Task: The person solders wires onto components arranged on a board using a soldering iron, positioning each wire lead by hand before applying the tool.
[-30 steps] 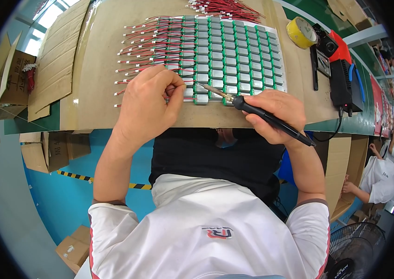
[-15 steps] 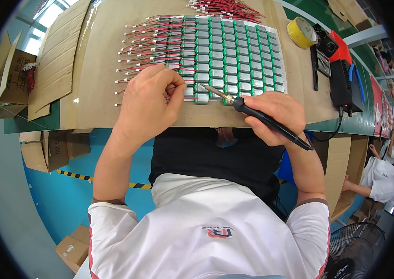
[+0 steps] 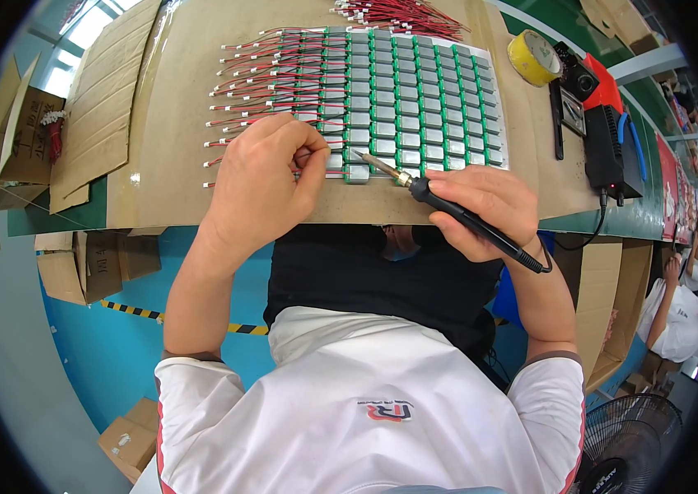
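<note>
Rows of flat silver battery cells with green edge strips lie in a grid on the cardboard-covered bench. Red and black wire leads with white plugs stretch leftward from the left-hand columns. My right hand is closed round the black handle of a soldering iron. The iron slants up and left, its metal tip by a cell in the nearest rows. My left hand pinches a thin wire lead close to that tip; its fingers hide most of the lead.
A bundle of red wires lies behind the grid. To the right are a yellow tape roll, a black box-shaped unit and blue-handled pliers. Cardboard sheets stand at the left. Another person sits far right.
The soldering iron's handle and my right hand have shifted very slightly; the tip stays near the same cell. My left hand holds still. The person at far right has moved an arm.
</note>
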The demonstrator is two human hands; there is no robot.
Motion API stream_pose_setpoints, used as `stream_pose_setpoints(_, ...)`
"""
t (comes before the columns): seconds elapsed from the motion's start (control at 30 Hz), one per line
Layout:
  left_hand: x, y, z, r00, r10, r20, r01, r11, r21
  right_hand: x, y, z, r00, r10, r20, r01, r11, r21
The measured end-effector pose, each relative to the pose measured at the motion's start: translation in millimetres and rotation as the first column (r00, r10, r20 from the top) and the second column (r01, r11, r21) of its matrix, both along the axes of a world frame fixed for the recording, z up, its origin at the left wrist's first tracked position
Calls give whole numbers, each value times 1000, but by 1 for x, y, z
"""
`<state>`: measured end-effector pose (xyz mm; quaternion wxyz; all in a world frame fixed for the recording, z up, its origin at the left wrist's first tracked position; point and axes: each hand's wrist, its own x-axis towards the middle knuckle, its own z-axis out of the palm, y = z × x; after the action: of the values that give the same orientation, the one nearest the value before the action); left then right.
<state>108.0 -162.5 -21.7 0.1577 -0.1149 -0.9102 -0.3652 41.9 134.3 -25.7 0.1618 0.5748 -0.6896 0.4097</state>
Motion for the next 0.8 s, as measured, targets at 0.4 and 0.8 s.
stream_pose_setpoints(0.4,0,-1,3,1000,-4,23,4,1000,10,1,1,0,1000,-12,14,12,1000,-3)
stream_pose_setpoints(0.8,0,-9,17,979,-186,79,193,977,-92,1,0,1,1000,-5,8,5,1000,-4)
